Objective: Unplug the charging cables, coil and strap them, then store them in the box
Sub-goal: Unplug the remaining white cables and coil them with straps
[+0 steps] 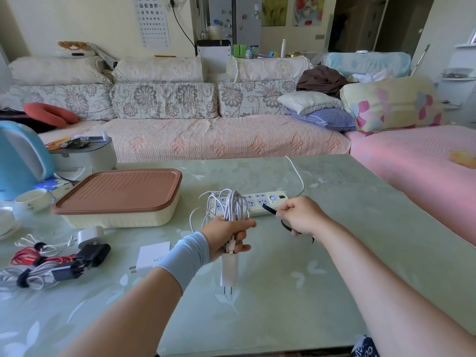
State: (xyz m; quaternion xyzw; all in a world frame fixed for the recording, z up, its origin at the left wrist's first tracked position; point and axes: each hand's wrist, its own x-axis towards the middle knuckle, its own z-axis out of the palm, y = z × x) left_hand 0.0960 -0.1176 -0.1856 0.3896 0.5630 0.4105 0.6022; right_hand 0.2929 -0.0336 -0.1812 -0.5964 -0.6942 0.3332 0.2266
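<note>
My left hand (228,237) grips a coiled white charging cable (233,204) above the table, its loops standing up out of my fist. The cable's white plug adapter (230,271) hangs below my fist with its prongs pointing down. My right hand (300,215) pinches a black strap (269,209) just right of the coil; the strap's other end trails under my wrist. A white power strip (260,200) lies behind both hands. The cream box with a brown lid (121,197) sits closed to the left.
At the left table edge lie strapped bundles: a red cable (28,257), a grey cable (33,278), black adapters (94,253) and a white adapter (88,235). A small white carton (152,257) lies near my left wrist. A blue kettle (19,158) and cups stand far left.
</note>
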